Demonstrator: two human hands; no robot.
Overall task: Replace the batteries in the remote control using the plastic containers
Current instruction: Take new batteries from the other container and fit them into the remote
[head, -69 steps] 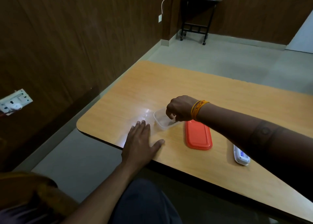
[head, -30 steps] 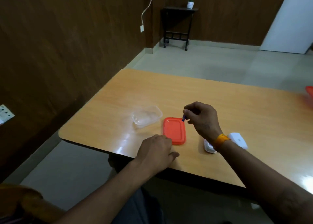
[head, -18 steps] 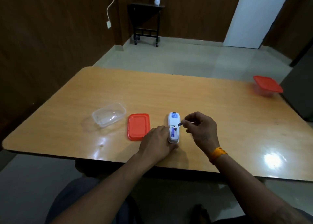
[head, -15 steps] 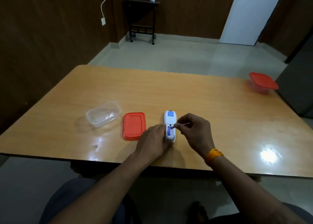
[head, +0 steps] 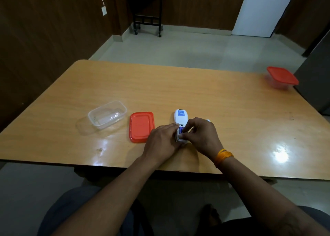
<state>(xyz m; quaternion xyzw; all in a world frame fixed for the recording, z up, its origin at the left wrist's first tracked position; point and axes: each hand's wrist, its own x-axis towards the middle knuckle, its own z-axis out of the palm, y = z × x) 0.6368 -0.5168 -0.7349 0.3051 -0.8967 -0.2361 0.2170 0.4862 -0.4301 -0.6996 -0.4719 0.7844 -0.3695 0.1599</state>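
A white remote control (head: pixel 181 117) lies face down near the table's front edge, its battery bay uncovered with a blue battery (head: pixel 180 129) showing inside. My left hand (head: pixel 161 142) grips the remote's near end from the left. My right hand (head: pixel 201 137) is curled over the bay from the right, fingertips pressing at the battery. To the left lie a loose red lid (head: pixel 141 126) and an uncovered clear plastic container (head: pixel 107 117). A second container with a red lid on it (head: pixel 282 76) stands at the far right.
The wooden table (head: pixel 196 93) runs wide behind the remote. A small white piece (head: pixel 208 120) peeks out behind my right hand. A dark side table (head: pixel 147 12) stands against the back wall, a white door (head: pixel 259 10) to its right.
My right hand carried a battery from the clear container to the remote and now presses it into the bay. My left hand moved from the table edge to grip the remote.
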